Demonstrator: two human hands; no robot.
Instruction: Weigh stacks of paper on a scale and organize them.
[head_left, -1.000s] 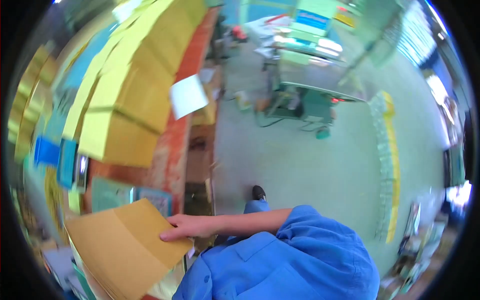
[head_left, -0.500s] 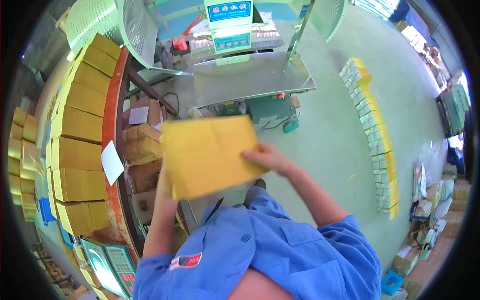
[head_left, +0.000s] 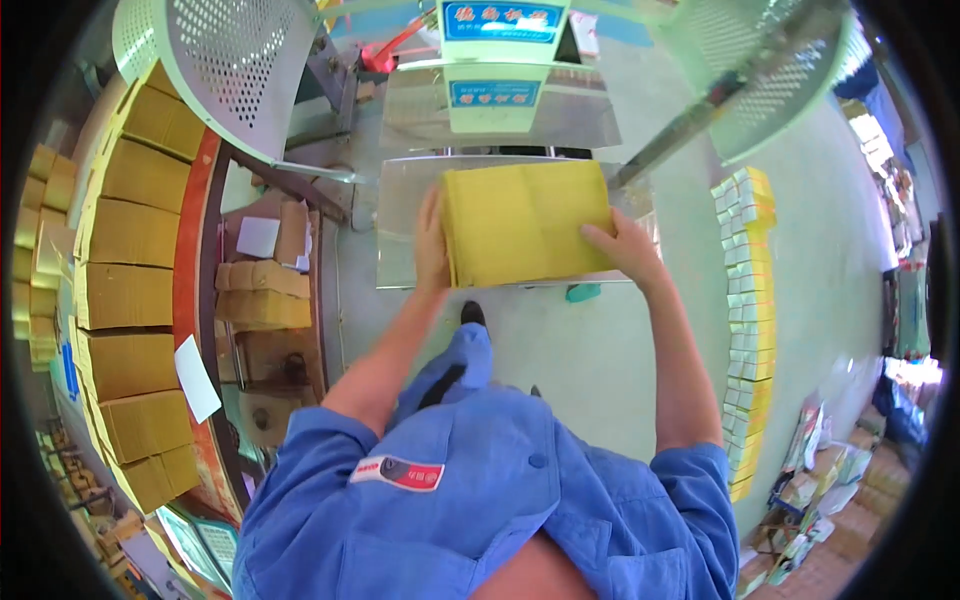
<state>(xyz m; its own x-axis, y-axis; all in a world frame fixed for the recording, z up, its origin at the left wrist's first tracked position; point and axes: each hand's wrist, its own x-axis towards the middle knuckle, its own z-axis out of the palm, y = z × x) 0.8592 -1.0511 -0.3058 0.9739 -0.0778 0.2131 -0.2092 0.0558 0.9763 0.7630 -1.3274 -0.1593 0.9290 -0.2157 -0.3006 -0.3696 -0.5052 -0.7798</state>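
Between my two hands is a yellow-brown cardboard box (head_left: 525, 225), held over the near part of a shiny metal worktable (head_left: 400, 240). My left hand (head_left: 432, 242) grips the box along its left side, its fingers partly hidden by the edge. On the right side my right hand (head_left: 626, 246) clasps it, with the thumb on the top face and the other fingers mostly out of sight. The box hides much of the tabletop; whether it touches the metal I cannot tell.
Perforated guard panels (head_left: 240, 65) flank the machine (head_left: 500, 100). To my left, cardboard boxes (head_left: 130, 240) line a red-edged bench (head_left: 195, 240), with a white paper (head_left: 197, 380) at its edge. A long row of white-and-yellow packs (head_left: 750, 330) stands on the floor to the right.
Both hands have carried the box forward and to the right, over the metal worktable. My body has come closer to the machine.
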